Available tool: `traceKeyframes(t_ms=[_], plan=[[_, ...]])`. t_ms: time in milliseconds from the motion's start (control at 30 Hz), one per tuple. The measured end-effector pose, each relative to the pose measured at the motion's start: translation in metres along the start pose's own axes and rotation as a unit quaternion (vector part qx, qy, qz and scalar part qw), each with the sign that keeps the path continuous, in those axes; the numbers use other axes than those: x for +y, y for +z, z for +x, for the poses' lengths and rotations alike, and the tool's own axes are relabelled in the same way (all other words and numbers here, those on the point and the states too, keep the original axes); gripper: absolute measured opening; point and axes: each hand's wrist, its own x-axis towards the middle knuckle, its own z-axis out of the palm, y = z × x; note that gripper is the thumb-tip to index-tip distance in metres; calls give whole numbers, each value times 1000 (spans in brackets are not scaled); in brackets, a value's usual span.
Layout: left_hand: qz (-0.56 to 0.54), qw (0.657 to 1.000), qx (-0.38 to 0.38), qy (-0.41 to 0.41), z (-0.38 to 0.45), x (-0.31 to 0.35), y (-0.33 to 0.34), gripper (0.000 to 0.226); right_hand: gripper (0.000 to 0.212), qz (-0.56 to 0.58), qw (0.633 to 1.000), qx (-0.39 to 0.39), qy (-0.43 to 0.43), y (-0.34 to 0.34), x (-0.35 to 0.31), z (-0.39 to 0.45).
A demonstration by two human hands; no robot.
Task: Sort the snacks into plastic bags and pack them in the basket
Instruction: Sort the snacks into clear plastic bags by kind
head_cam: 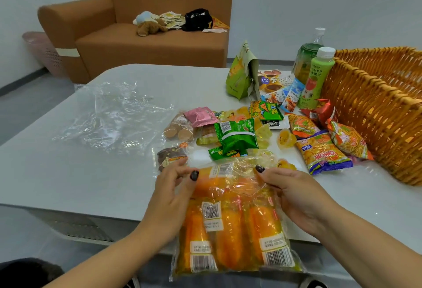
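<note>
Two hands' fingers [194, 175] pinching a filled plastic bag [235, 226], loose snacks [237, 135] and basket [374, 107] beyond.

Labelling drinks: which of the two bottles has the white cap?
The light-green juice bottle beside the basket; the darker bottle behind it has a clear cap.

This looks like a living room in a home, though the bare white walls could mean an office lounge. A brown sofa [146, 34] holds a teddy bear [150, 27] and a black bag [196, 20]. Snack packets [237, 135] cover the grey worktop [68, 173] beside a woven basket [379, 109].
</note>
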Motion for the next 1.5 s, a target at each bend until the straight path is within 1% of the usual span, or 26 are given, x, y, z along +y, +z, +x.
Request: traceKeyframes(t_ms=[67, 100, 133, 200, 267, 333, 467, 600, 667, 733, 867, 933, 1033, 1100, 1167, 1233, 1300, 1400, 1433, 1500], plan=[[-37, 997, 54, -49, 12, 6, 1, 23, 12, 12, 999, -24, -23, 3, -3, -4], [-47, 994, 67, -72, 17, 9, 0, 15, 12, 19, 999, -37, -33, 5, -5, -6], [-71, 990, 86, -88, 21, 11, -1, 14, 16, 26, 998, -46, -43, 5, -6, -7], [-152, 976, 93, -124, 23, 15, -3, 30, 20, 45, 996, -51, -58, 5, -10, -7], [-259, 950, 54, -163, 26, 21, -4, 47, 17, 76, 993, -51, -76, 5, -15, -7], [-337, 924, 25, -177, 26, 31, -5, 44, 15, 107, 989, -42, -93, 6, -20, -7], [-357, 923, 20, -142, 28, 50, -6, 48, 15, 151, 982, -28, -106, 5, -30, -8], [-400, 909, 14, -121, 30, 71, -10, 42, 18, 169, 975, -61, -130, 5, -41, -13], [-405, 909, 8, -98, 33, 81, -12, 37, 22, 193, 967, -86, -143, 2, -48, -13], [-404, 911, 21, -82, 37, 90, -14, 33, 24, 217, 959, -102, -154, 0, -55, -14], [-397, 913, 50, -74, 42, 105, -9, 33, 24, 193, 956, -117, -187, 0, -63, -18], [-394, 914, 62, -72, 43, 110, -3, 34, 26, 187, 957, -117, -187, 1, -65, -17], [-377, 919, 78, -79, 45, 116, 2, 34, 39, 210, 952, -119, -187, 4, -67, -13], [-367, 922, 89, -83, 47, 118, 3, 34, 44, 210, 952, -122, -185, 7, -69, -11], [-363, 923, 99, -84, 49, 119, 3, 34, 42, 205, 952, -123, -189, 10, -70, -10], [-361, 923, 102, -81, 51, 119, 1, 34, 32, 196, 953, -123, -195, 12, -71, -10], [-356, 926, 103, -76, 53, 119, -2, 32, 23, 179, 957, -118, -196, 14, -72, -11], [-347, 927, 124, -73, 56, 117, -6, 30, 23, 170, 960, -96, -201, 16, -68, -5], [-337, 929, 138, -71, 57, 116, -7, 28, 24, 162, 961, -76, -210, 16, -67, -2], [-294, 939, 167, -60, 60, 113, -9, 24, 24, 103, 966, -23, -235, 14, -64, 2]])
